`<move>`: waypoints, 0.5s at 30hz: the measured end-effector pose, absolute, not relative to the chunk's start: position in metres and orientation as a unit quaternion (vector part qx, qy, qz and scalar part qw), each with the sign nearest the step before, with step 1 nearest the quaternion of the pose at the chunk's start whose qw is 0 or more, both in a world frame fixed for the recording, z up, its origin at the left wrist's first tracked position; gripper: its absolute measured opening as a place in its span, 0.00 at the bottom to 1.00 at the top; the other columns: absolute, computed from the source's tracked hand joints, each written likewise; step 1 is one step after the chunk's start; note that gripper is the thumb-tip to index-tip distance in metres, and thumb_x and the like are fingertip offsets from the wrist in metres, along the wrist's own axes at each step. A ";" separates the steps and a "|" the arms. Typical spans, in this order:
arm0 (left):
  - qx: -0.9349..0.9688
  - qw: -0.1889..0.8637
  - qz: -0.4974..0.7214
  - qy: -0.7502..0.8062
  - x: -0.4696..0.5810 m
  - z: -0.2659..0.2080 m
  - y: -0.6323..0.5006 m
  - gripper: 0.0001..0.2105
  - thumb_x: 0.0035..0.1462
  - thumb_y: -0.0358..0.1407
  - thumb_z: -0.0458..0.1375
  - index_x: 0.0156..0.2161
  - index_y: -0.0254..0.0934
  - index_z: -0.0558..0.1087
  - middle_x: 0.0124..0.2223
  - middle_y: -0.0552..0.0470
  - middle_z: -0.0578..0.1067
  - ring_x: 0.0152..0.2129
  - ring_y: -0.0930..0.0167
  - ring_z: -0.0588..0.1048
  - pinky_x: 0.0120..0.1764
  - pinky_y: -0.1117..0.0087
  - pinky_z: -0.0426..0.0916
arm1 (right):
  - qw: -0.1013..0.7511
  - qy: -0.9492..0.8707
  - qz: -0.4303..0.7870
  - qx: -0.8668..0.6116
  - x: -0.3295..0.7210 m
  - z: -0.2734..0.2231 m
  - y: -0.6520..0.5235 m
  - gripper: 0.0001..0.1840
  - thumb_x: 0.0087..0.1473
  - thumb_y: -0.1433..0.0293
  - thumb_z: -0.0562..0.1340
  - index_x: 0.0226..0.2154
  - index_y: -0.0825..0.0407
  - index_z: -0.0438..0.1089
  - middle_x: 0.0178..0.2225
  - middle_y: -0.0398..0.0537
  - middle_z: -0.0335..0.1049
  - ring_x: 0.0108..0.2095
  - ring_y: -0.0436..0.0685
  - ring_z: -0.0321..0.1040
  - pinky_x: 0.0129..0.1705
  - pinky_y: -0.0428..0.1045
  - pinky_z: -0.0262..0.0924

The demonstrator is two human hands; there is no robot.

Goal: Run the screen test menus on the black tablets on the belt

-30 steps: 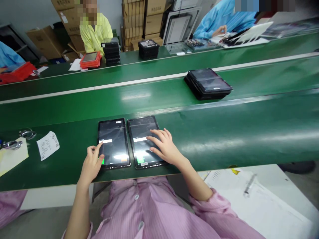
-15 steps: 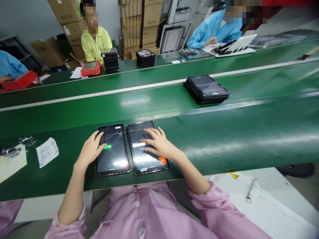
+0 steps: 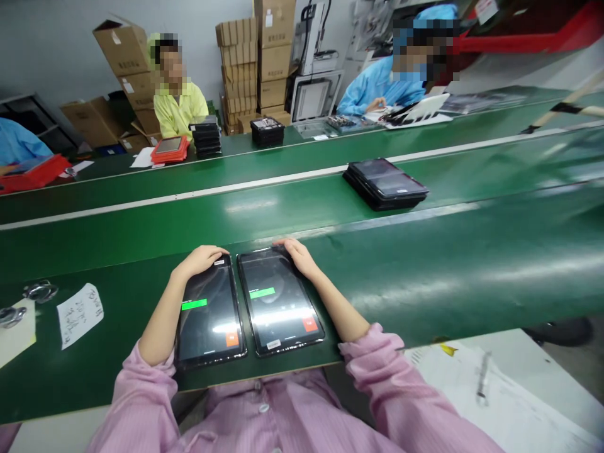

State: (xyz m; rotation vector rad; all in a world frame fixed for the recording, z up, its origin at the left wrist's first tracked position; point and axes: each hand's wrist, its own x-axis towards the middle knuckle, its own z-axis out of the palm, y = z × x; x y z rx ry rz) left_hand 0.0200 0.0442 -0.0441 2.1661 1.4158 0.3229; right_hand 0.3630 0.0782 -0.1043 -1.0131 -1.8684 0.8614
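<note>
Two black tablets lie face up side by side on the green bench, each showing a green bar and an orange square on its dark screen. My left hand [image 3: 202,258] rests at the far edge of the left tablet [image 3: 212,330], its fingers stretched along the top corner beside a small white label. At the far edge of the right tablet [image 3: 280,311], my right hand [image 3: 299,257] lies over the top right corner, fingers reaching left along the rim. Neither tablet is visibly lifted. The undersides of the fingers are hidden.
Past the bench runs a green belt [image 3: 198,217] carrying a stack of tablets [image 3: 387,182]. A handwritten paper slip [image 3: 80,316] and shiny metal pieces [image 3: 40,290] lie left. Co-workers sit opposite, near red trays [image 3: 170,151] and a black stack [image 3: 206,136]. Papers [image 3: 476,390] cover a lower-right surface.
Both hands have moved from the screens up to the tablets' far edges. The right tablet's white bar is now green. My view has tilted up slightly.
</note>
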 end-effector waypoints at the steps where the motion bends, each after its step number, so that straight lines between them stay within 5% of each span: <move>1: 0.797 0.272 0.118 0.525 0.018 -0.044 0.044 0.21 0.66 0.44 0.46 0.51 0.41 0.79 0.54 0.49 0.79 0.52 0.62 0.75 0.57 0.62 0.66 | 0.400 -0.757 0.329 -0.398 0.363 -0.103 0.077 0.34 0.65 0.46 0.46 0.44 0.50 0.79 0.45 0.53 0.75 0.50 0.60 0.71 0.58 0.58 0.61; 10: 0.783 0.345 0.092 0.510 0.008 -0.031 0.036 0.28 0.54 0.48 0.63 0.59 0.42 0.72 0.61 0.49 0.73 0.57 0.59 0.72 0.60 0.61 0.63 | 0.367 -0.792 0.298 -0.386 0.369 -0.103 0.079 0.31 0.66 0.50 0.50 0.34 0.49 0.82 0.50 0.53 0.70 0.50 0.60 0.71 0.57 0.58 0.63; 15: 0.756 0.311 0.113 0.566 0.014 -0.033 0.038 0.21 0.63 0.48 0.52 0.49 0.40 0.80 0.53 0.49 0.79 0.52 0.59 0.76 0.57 0.60 0.67 | 0.370 -0.799 0.266 -0.393 0.368 -0.104 0.080 0.27 0.66 0.50 0.51 0.45 0.47 0.80 0.50 0.54 0.69 0.52 0.62 0.68 0.58 0.62 0.62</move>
